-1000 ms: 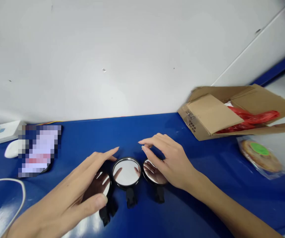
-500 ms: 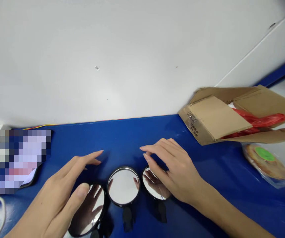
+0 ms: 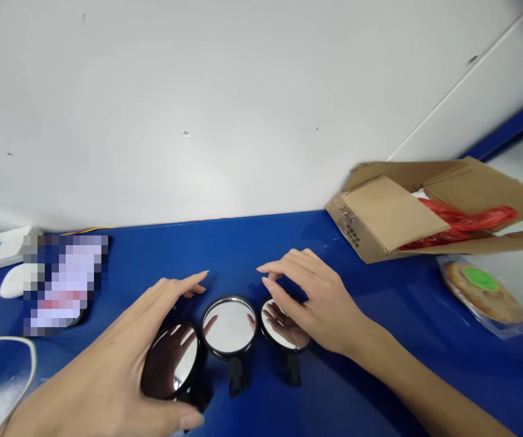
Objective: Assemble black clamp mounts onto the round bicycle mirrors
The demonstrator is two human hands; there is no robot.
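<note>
Three round mirrors with black rims and short black stems lie side by side on the blue table [image 3: 161,243]. Over the left mirror [image 3: 172,361] my left hand [image 3: 129,358] is spread, its thumb near the stem and its fingers beyond the rim; whether it touches the mirror I cannot tell. The middle mirror [image 3: 229,328] lies between my hands. My right hand [image 3: 311,291] hovers at the right mirror [image 3: 283,328], covering part of its far right side, with thumb and forefinger apart and nothing between them.
An open cardboard box [image 3: 393,212] with red plastic inside stands at the back right, a wrapped round pastry [image 3: 484,291] in front of it. At the left lie a blurred phone [image 3: 67,279], a white rounded object [image 3: 13,281] and a white cable [image 3: 33,358]. A white wall rises behind.
My left thumb has swung down and away from the fingers, toward the left mirror's stem. My right hand keeps nearly the same pose. The whole view has shifted slightly.
</note>
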